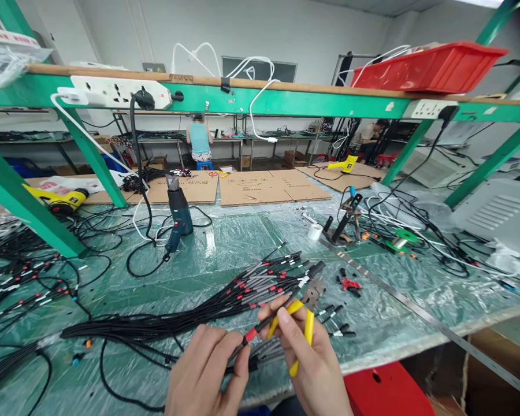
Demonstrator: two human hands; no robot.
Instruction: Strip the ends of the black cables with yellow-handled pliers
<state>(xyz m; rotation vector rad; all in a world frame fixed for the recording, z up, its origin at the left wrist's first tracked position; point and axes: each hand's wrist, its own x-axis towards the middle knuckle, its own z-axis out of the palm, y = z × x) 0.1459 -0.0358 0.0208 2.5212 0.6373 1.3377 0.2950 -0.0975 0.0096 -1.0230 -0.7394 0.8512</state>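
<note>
My left hand [208, 370] pinches a black cable [266, 320] just below a red band [251, 334] on it. The cable runs up and right past the fingers of my right hand [314, 361], towards a thicker dark end with a white tag [303, 281]. Yellow-handled pliers [309, 326] are gripped in my right hand, their metal head pointing away from me; whether the jaws are closed I cannot tell. Beneath both hands lies a bundle of black cables [156, 325], many with red bands, grey sleeves and white tags near their ends.
A heat gun [178, 211] stands on the plastic-covered bench [225, 231]. A metal ruler strip [416, 312] crosses the right side. Small black and red parts [350, 283] lie nearby. Green posts carry a shelf [329, 95] with a red bin [433, 66]. A person [199, 138] sits beyond.
</note>
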